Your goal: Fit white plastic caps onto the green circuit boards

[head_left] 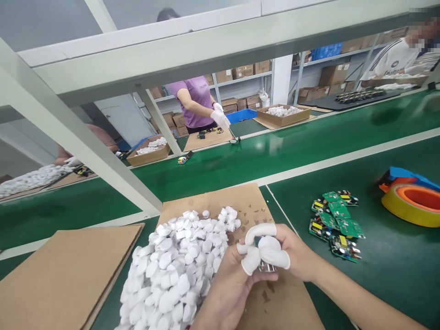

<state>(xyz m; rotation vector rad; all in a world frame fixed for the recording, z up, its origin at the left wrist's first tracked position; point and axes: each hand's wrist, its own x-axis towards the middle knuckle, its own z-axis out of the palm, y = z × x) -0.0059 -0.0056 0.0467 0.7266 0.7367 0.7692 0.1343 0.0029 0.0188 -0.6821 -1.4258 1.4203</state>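
My left hand [235,277] and my right hand [295,254] meet over the cardboard sheet, with white finger cots on several fingers. Between them is a small circuit board [267,267], mostly hidden, with a shiny metal part at its lower edge. A white round piece [269,244] lies against it, framed by the fingertips of my right hand. My left hand closes round the board from below and the left. Just left of my hands spreads a large heap of white round pieces [185,261].
Several green circuit boards [338,213] are stacked on the green bench at right, near a yellow tape roll [398,206]. Folded cardboard [65,270] lies at left. A white frame post [103,156] rises at left. Across the green conveyor belt [292,146], a gloved co-worker [195,103] handles boards.
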